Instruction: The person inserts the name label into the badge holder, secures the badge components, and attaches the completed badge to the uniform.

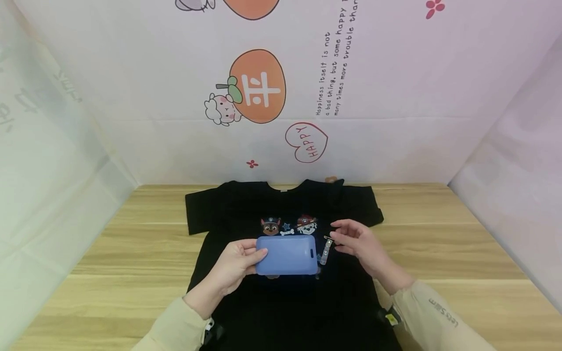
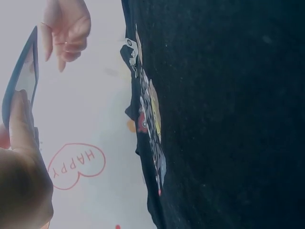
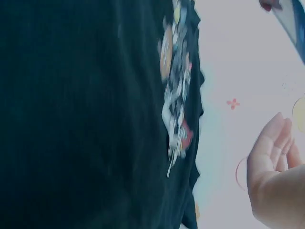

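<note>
1. Fingers of the left hand point(image 1: 237, 265) are clamped on the case point(image 1: 285, 256) — thumb on its face — holding it above the shirt point(image 1: 290, 312).
2. The right hand point(image 1: 360, 246) has its fingers loosely apart near the clip point(image 1: 326, 252), with nothing seen in their grasp.
3. Done, as far as shows: the shirt is spread on the table point(image 1: 448, 273), the case held up.
4. Remaining, it seems: the clip — apparently lying on the shirt — is neither picked up nor joined to the case.
</note>
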Action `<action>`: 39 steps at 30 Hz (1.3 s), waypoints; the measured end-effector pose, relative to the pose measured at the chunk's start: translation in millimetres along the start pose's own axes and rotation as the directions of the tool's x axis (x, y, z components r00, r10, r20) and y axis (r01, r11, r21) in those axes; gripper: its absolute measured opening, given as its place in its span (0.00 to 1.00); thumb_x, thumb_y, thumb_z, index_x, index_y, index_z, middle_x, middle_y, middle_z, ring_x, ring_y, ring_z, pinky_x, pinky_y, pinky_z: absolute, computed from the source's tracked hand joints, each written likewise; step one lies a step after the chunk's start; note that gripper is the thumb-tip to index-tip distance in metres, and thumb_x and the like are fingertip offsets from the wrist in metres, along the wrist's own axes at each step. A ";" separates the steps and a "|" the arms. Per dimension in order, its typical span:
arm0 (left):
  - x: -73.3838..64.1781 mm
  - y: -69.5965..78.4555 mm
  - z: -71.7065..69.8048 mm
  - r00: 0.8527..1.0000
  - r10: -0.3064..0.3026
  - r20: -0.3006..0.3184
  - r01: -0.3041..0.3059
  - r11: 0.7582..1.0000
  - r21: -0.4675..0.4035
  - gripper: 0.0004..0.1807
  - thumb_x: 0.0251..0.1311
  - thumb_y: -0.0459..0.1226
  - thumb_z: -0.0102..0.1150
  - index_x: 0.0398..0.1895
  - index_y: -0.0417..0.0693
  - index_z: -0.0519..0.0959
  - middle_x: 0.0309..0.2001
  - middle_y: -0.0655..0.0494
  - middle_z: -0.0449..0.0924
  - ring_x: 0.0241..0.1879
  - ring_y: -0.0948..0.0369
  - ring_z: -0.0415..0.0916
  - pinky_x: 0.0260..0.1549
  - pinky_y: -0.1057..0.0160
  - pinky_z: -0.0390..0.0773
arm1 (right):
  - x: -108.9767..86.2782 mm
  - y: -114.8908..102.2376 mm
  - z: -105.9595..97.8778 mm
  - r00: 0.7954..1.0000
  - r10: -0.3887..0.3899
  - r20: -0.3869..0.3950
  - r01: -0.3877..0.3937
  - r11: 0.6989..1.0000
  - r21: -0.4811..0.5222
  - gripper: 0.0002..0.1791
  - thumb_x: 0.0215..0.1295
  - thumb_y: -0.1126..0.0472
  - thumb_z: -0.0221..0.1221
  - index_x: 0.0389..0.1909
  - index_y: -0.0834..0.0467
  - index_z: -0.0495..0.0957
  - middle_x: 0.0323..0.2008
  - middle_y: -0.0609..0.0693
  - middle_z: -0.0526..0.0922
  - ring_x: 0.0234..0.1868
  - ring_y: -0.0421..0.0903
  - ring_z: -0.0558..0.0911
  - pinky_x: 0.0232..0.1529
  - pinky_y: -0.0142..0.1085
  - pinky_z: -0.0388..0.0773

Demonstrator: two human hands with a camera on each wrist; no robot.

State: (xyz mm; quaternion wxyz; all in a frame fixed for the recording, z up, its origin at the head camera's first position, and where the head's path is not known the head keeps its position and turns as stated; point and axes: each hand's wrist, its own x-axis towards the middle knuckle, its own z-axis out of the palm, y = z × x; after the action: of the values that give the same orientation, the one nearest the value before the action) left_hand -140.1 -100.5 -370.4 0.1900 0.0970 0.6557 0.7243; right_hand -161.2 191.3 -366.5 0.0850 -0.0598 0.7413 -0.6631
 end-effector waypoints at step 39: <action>-6.3 3.4 -8.3 0.999 -0.008 -0.050 0.007 1.000 -0.018 0.23 0.67 0.33 0.51 0.58 0.22 0.65 0.47 0.41 0.82 0.40 0.62 0.83 0.44 0.61 0.81 | 59.0 24.4 -14.8 0.987 0.095 0.130 0.012 0.761 -0.648 0.27 0.51 0.61 0.69 0.51 0.65 0.73 0.43 0.61 0.76 0.42 0.51 0.76 0.45 0.46 0.77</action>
State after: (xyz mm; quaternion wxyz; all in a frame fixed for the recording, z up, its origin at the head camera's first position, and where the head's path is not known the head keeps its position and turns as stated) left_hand -138.1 -110.8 -367.4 0.1770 0.0748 0.6540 0.7317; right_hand -221.4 196.6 -391.9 0.1313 -0.1204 0.9166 -0.3580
